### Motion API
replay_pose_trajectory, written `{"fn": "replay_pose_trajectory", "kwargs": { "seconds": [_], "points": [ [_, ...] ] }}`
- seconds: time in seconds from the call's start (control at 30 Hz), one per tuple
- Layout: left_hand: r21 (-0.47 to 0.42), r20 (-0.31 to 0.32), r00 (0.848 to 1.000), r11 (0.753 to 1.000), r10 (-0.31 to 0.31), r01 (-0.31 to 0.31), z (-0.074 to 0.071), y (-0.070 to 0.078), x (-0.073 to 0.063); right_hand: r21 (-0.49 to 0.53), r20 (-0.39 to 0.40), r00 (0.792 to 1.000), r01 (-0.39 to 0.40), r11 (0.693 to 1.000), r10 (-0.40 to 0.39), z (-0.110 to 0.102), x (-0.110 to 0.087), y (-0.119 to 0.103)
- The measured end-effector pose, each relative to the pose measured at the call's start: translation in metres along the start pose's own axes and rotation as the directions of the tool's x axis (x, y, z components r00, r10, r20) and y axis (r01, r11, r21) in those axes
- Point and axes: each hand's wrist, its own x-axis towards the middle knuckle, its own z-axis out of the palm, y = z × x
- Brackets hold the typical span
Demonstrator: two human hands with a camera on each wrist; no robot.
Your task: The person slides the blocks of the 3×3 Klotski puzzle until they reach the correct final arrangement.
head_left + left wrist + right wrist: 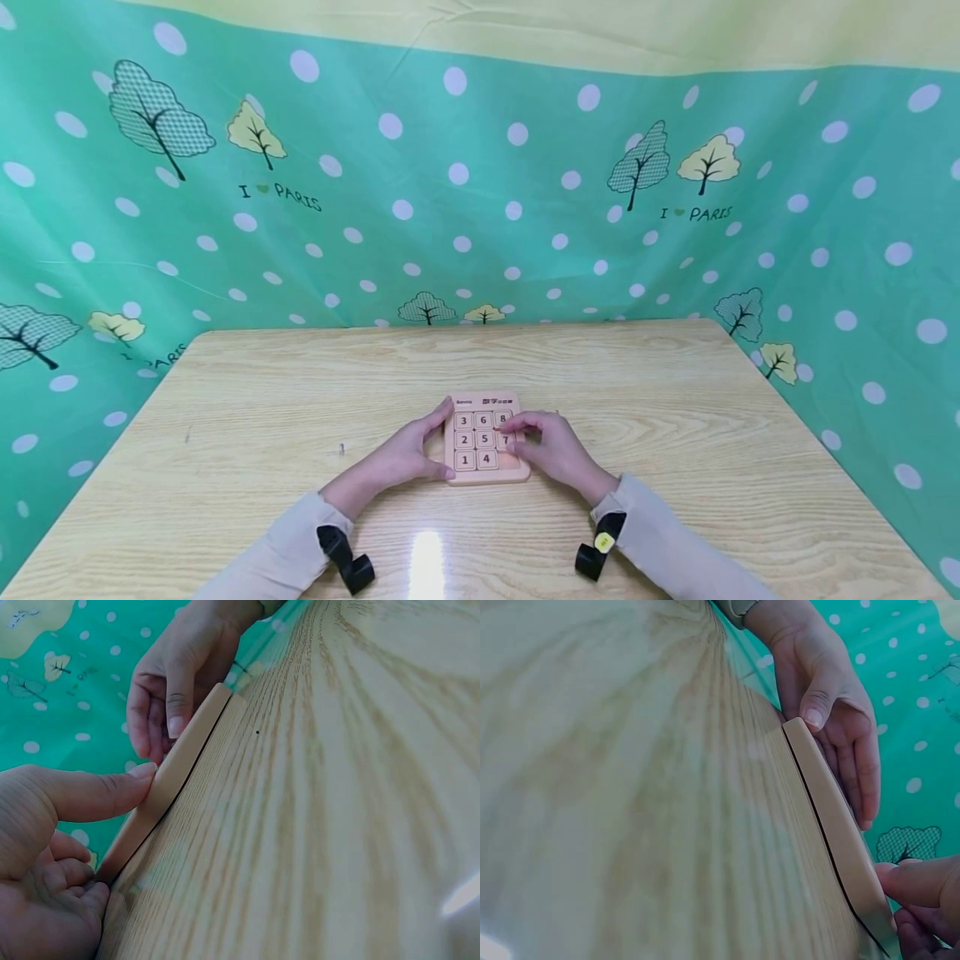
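Note:
A pink sliding number puzzle [487, 478] lies flat on the wooden table, with numbered square tiles in rows and a gap at its lower right. My left hand [401, 454] holds the board's left side, thumb at the lower corner and fingers at the upper one. In the left wrist view the left thumb [105, 796] presses the board's front edge. My right hand [558, 450] is over the right column, where thumb and index finger pinch the 7 tile [506, 440]. The 8 tile [502, 419] is just above it, partly covered by fingers. Both wrist views hide the board's top.
The wood-grain table [262, 417] extends around the board on all sides. Behind it hangs a green dotted curtain [420, 200] with printed trees. Black wrist cameras [347, 560] are strapped over the sleeves. A bright light reflection [427, 562] shows near the table's front.

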Motion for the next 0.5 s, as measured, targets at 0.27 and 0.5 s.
{"fn": "replay_pose_trajectory", "kwargs": {
  "seconds": [0.27,0.5],
  "points": [
    [-0.012,0.001,1.000,1.000,0.001,-0.001,0.0000,-0.0013,0.0006,-0.020,-0.014,1.000,0.008,1.000,-0.008,0.0002,0.0040,0.0008],
    [-0.014,0.003,1.000,1.000,-0.003,0.003,-0.0001,0.0009,0.0000,-0.013,-0.018,1.000,-0.013,1.000,0.013,0.0000,0.0038,-0.0007]
  ]
}}
